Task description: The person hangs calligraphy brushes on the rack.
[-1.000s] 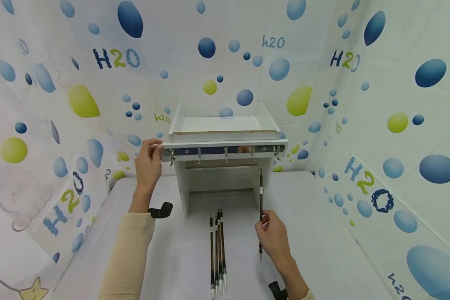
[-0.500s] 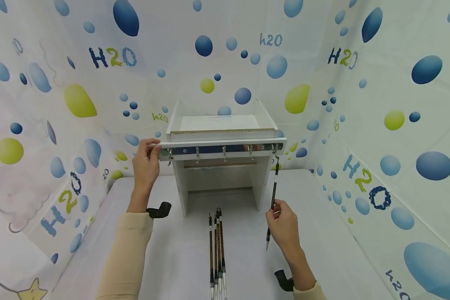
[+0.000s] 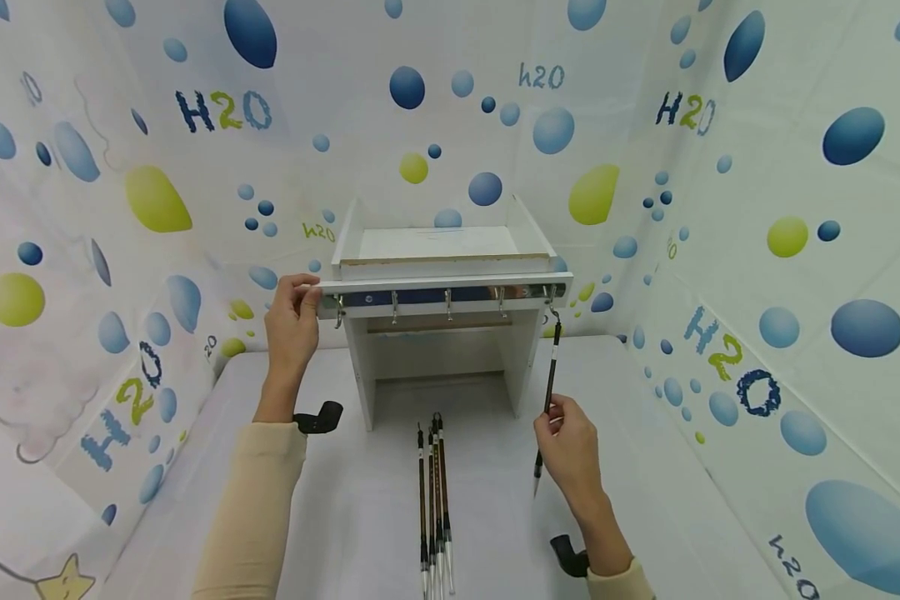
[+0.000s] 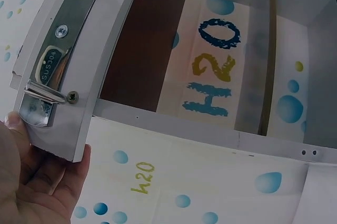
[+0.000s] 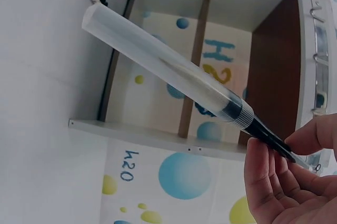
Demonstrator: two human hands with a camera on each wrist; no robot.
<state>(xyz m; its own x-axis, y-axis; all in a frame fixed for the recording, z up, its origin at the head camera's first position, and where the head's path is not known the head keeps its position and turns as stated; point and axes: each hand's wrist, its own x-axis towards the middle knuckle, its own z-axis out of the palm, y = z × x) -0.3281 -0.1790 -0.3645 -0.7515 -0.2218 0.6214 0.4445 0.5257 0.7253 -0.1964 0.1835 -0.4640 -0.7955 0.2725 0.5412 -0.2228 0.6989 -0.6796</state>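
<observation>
Calligraphy brush [image 3: 551,379] pinched in right hand [image 3: 572,446], cord loop [image 3: 556,314] at end hook [image 3: 552,293] above it, apparently caught; left hand [image 3: 291,333] grips hook rail's [image 3: 420,296] opposite end. Judged early: four hooks [image 3: 448,303] bare, other brushes [image 3: 438,492] lying left of right hand.

The right grip [image 5: 289,182] pinches 1 capped brush [image 5: 192,83] before a white shelf [image 5: 242,3].
</observation>
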